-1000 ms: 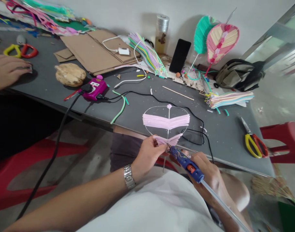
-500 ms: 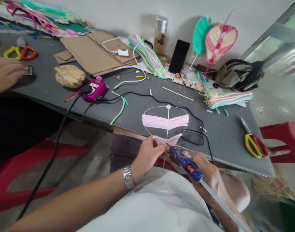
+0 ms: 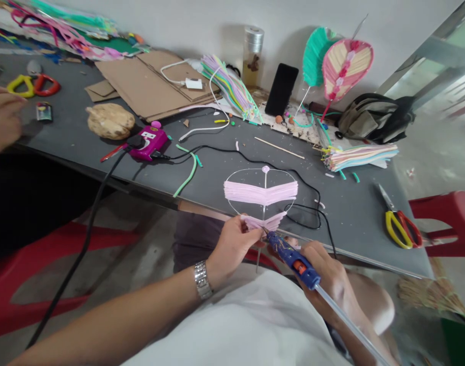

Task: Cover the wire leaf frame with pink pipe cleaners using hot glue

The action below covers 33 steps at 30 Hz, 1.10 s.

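Left grip point(image 3: 233, 240): pinching our fan point(image 3: 248, 192), near end
Right grip point(image 3: 327, 262): wrapped round our glue gun point(image 3: 293, 256)
Nozzle point(image 3: 266, 231): points forward-left, beside left grip

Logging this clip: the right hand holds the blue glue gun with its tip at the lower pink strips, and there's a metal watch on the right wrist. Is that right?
Not quite: the head view shows the metal watch on the left wrist. The right hand does hold the blue glue gun, tip at the lower pink strips.
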Each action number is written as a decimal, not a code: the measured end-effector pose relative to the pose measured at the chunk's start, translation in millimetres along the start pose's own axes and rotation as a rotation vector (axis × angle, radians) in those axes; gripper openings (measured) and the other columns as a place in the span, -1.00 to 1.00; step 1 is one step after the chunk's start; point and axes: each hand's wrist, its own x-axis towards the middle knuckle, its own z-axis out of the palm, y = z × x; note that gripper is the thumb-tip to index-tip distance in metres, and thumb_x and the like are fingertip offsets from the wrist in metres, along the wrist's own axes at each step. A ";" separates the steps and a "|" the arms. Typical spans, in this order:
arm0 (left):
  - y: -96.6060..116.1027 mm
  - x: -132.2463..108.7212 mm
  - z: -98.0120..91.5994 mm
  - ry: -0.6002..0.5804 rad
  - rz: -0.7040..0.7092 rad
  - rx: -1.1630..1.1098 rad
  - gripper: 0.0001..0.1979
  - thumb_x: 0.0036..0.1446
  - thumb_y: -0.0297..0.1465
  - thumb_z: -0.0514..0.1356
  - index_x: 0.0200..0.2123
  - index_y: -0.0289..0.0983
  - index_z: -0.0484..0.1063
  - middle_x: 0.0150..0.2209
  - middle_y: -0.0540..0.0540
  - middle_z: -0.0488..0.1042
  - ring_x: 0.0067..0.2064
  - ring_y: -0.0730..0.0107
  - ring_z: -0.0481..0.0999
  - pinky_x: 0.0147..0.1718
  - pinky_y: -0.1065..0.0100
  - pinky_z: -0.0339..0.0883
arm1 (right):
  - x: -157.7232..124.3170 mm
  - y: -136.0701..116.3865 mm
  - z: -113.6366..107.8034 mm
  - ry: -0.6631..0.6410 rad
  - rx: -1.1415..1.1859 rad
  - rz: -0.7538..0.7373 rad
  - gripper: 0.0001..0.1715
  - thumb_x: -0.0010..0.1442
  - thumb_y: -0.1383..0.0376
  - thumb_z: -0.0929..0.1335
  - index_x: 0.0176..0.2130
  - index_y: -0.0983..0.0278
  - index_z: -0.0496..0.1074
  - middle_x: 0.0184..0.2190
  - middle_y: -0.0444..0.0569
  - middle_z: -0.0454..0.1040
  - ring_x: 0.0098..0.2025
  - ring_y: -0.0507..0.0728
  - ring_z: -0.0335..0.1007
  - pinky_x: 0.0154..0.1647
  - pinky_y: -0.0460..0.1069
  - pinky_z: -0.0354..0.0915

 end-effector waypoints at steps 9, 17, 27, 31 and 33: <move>1.4 -2.2 0.1 0.008 -0.011 0.010 -0.85 -0.13 -0.40 0.37 -0.46 -0.29 0.48 -0.45 -0.01 0.57 -0.40 0.35 0.56 -0.37 0.32 0.56 | 0.6 -4.1 -1.3 -0.016 -0.007 0.035 -0.84 0.38 0.39 0.23 -0.28 0.19 0.26 -0.33 -0.11 0.35 -0.47 0.02 0.28 -0.47 -0.10 0.18; -1.3 -0.3 -0.8 0.006 -0.006 0.015 -0.84 -0.13 -0.39 0.37 -0.45 -0.29 0.48 -0.43 -0.02 0.57 -0.38 0.35 0.57 -0.35 0.31 0.56 | -1.5 1.5 4.6 0.026 -0.044 0.015 -0.82 0.37 0.41 0.22 -0.30 0.18 0.24 -0.35 -0.12 0.34 -0.49 0.02 0.26 -0.49 -0.10 0.15; 0.2 -1.4 -0.6 0.007 -0.009 0.011 -0.84 -0.12 -0.39 0.38 -0.44 -0.29 0.48 -0.43 -0.02 0.57 -0.37 0.33 0.58 -0.33 0.30 0.57 | -1.5 -0.7 1.7 -0.017 -0.035 0.042 -0.83 0.37 0.39 0.25 -0.30 0.19 0.27 -0.35 -0.11 0.35 -0.47 0.03 0.29 -0.48 -0.10 0.18; 0.1 -1.1 -0.7 0.019 -0.015 0.014 -0.84 -0.12 -0.39 0.38 -0.43 -0.29 0.49 -0.41 -0.04 0.59 -0.37 0.32 0.59 -0.32 0.28 0.57 | -3.3 10.3 8.1 0.018 -0.045 -0.041 -0.89 0.37 0.39 0.27 -0.24 0.20 0.29 -0.35 -0.10 0.34 -0.45 0.04 0.32 -0.51 -0.11 0.17; -0.6 -0.5 -1.0 0.019 -0.014 0.019 -0.84 -0.11 -0.40 0.38 -0.43 -0.30 0.49 -0.41 -0.04 0.59 -0.38 0.33 0.58 -0.33 0.29 0.57 | -4.3 15.2 11.5 0.031 -0.047 -0.046 -0.91 0.35 0.39 0.29 -0.23 0.19 0.30 -0.35 -0.10 0.35 -0.45 0.04 0.33 -0.53 -0.11 0.18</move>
